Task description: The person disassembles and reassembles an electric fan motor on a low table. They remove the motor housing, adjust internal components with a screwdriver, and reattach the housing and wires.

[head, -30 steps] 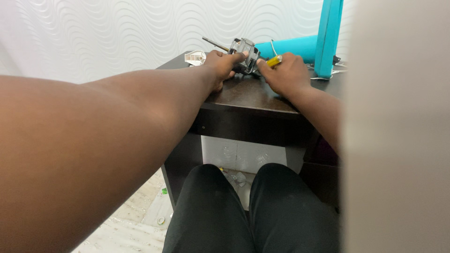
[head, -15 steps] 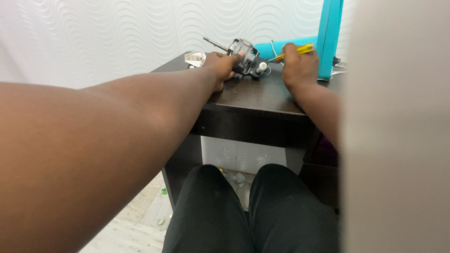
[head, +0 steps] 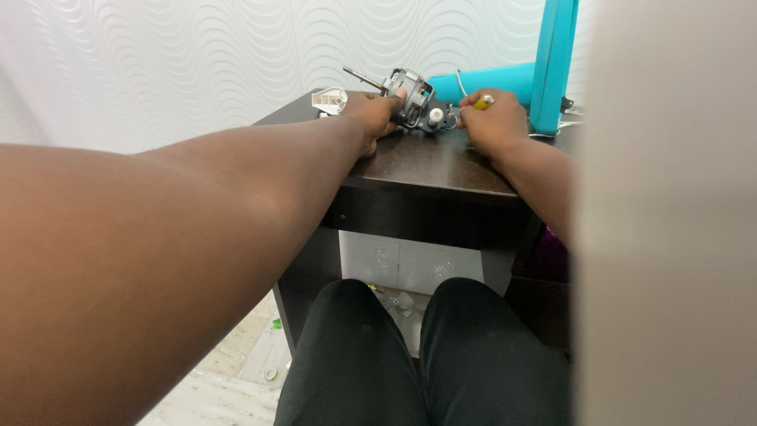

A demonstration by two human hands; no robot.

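A small grey metal motor (head: 412,95) with a thin shaft pointing left sits at the far side of a dark brown table (head: 430,162). My left hand (head: 371,118) grips the motor's left side, thumb against its body. My right hand (head: 490,122) is closed around a yellow-handled screwdriver (head: 483,102), whose tip points at the motor's right side. Only the end of the yellow handle shows above my fingers; the blade is hidden.
A teal tube (head: 489,79) lies behind the motor and a teal upright post (head: 552,67) stands to its right. A white plastic part (head: 330,100) rests at the table's far left corner. My legs (head: 426,355) are under the table; a pale wall edge (head: 670,213) fills the right.
My right hand lifted the yellow screwdriver off the table, turned it and brought it down to the motor's right side. My left hand stayed on the motor.
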